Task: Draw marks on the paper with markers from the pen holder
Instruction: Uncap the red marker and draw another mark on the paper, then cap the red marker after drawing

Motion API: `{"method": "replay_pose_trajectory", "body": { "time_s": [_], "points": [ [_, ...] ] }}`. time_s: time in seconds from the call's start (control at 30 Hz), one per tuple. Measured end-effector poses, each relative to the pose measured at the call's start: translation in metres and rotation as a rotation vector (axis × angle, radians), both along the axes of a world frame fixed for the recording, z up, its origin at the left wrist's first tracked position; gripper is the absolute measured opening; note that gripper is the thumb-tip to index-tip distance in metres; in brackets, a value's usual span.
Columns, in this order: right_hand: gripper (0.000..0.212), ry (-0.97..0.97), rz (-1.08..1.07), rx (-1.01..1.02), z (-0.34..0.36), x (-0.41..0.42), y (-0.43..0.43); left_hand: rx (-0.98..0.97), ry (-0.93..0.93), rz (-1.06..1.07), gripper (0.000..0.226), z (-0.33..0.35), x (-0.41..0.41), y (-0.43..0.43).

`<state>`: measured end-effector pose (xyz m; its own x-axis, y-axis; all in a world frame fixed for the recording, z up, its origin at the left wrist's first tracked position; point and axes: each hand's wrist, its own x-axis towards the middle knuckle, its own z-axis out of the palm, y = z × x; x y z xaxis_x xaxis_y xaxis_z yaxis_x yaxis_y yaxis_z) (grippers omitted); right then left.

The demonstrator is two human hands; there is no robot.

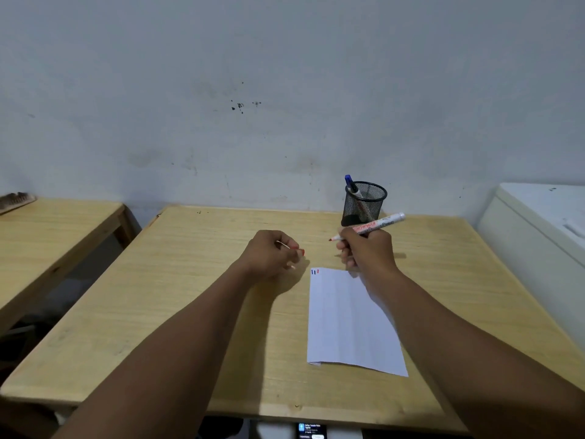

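Note:
A white sheet of paper [348,318] lies on the wooden table [190,312], with two blue strokes and one red stroke [314,272] at its top left corner. My right hand [367,248] hovers above the paper's far edge and grips an uncapped red marker [370,227], tip pointing left. My left hand [272,253] is closed to the left of the paper, with the red cap [300,250] showing at its fingertips. A black mesh pen holder [364,202] stands behind my right hand with a blue-capped marker [351,183] in it.
A second wooden table [47,229] stands to the left across a gap, with a brush [15,201] at its back. A white appliance [544,223] stands to the right. The wall rises right behind the table. A phone [311,430] shows below the table's near edge.

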<state>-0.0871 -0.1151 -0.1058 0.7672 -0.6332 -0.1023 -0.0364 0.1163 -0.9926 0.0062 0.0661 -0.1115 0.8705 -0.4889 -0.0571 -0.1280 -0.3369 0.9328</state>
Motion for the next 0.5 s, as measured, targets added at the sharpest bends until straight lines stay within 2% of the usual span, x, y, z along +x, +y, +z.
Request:
{"method": "replay_pose_trajectory", "body": {
  "time_s": [0.1, 0.2, 0.5],
  "points": [
    [0.008, -0.045, 0.077, -0.009, 0.033, 0.007, -0.009, -0.144, 0.083, 0.005, 0.017, 0.027, 0.001, -0.007],
    [0.008, -0.053, 0.187, 0.081, 0.065, 0.008, -0.017, -0.257, 0.16, -0.029, 0.021, 0.049, 0.005, -0.018],
    [0.023, -0.105, 0.171, 0.164, 0.091, 0.007, -0.025, -0.355, 0.244, -0.068, 0.018, 0.073, 0.002, -0.044]
  ]
}}
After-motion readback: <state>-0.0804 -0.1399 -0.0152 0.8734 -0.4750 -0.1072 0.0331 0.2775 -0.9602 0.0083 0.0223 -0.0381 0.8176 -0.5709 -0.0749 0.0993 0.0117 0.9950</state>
